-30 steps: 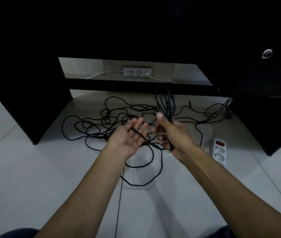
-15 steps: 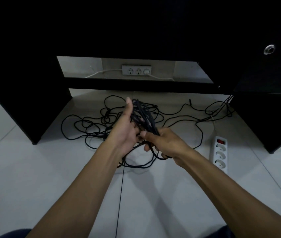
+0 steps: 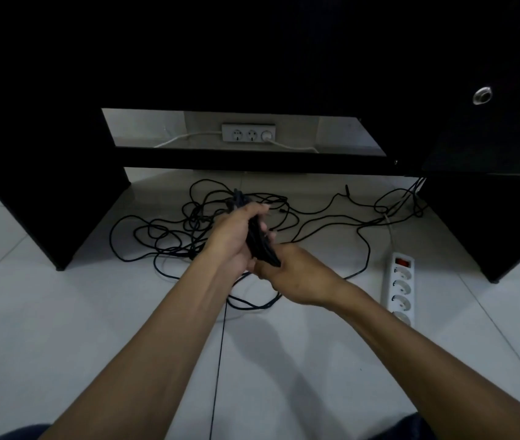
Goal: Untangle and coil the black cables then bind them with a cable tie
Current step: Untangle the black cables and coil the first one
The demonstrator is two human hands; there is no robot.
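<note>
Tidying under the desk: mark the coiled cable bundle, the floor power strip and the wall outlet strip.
coiled cable bundle (image 3: pixel 260 246), head view, mid-bundle.
floor power strip (image 3: pixel 401 285), head view, second socket.
wall outlet strip (image 3: pixel 248 133), head view, faceplate centre.

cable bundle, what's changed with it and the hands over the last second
The left hand, open a second ago, has closed round the cable bundle, which has dropped from upright in the right hand to a slant between both hands, which now hold it together. The loose cables on the floor, the white power strip and the wall socket strip lie as before.
</note>
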